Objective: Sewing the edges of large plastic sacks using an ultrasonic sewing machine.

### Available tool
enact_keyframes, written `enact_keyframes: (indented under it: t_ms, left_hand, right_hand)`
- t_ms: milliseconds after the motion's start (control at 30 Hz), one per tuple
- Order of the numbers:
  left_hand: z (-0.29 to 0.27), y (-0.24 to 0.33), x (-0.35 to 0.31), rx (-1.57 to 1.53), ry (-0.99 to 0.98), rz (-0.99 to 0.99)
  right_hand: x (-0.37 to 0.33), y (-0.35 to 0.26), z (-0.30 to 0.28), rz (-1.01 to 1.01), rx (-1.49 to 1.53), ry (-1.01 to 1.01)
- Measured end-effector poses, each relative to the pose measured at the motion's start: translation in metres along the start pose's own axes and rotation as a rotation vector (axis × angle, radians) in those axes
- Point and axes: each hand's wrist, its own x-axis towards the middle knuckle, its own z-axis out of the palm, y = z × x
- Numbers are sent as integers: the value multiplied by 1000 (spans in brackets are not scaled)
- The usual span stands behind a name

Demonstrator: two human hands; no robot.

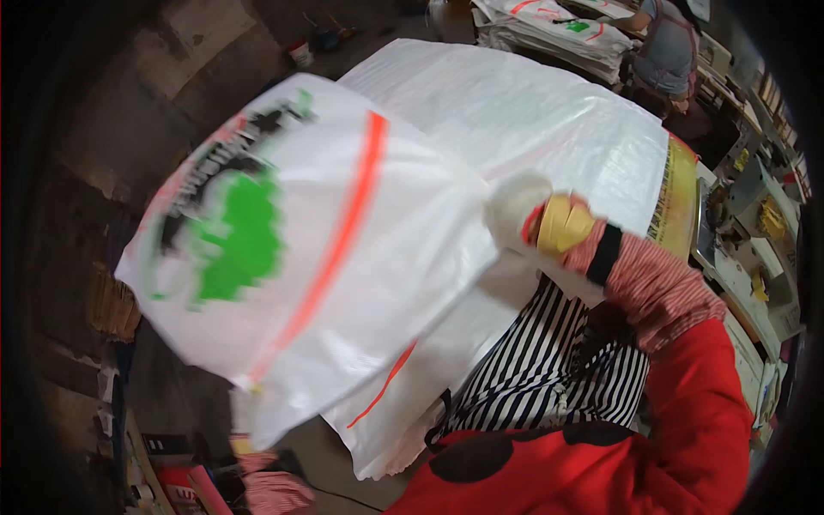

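A white woven plastic sack (395, 232) with a green print, black lettering and an orange stripe is stretched out in the air before me, blurred by motion. My right hand (519, 212), in a white glove with a yellow patch, grips its right edge. At the sack's lower left corner is my left hand (244, 421), also gloved. The sack partly covers it, but the hand looks closed on that corner. Another white sack (378, 429) with an orange stripe hangs below the lifted one, over the near side.
Beyond the lifted sack lies a broad white pile of sacks (515, 103), with a yellow printed piece (678, 197) at its right end. A co-worker (665, 51) stands by another sack stack (558, 39). Cluttered benches (755, 257) line the right side.
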Motion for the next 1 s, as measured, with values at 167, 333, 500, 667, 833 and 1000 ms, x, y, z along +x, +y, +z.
enact_keyframes:
  t_ms: [167,333,500,667,833,1000]
  left_hand:
    - [180,-28,-91,-780,-365,-767]
    - [187,23,-89,-774,-348,-881]
    - [119,88,-77,-435,-635,-526]
    - [38,113,-87,-225,-829,108]
    - [69,77,-138,71,-756,102]
    - [103,108,-155,64,-708,-108]
  right_hand:
    - [40,-27,151,-121,159,179]
    - [34,-24,164,225,371,-160]
    - [26,-14,229,191,580,-247]
    - [32,-14,215,355,707,-221]
    - [23,-8,230,410,709,-2]
    - [-4,-10,232,534,657,344]
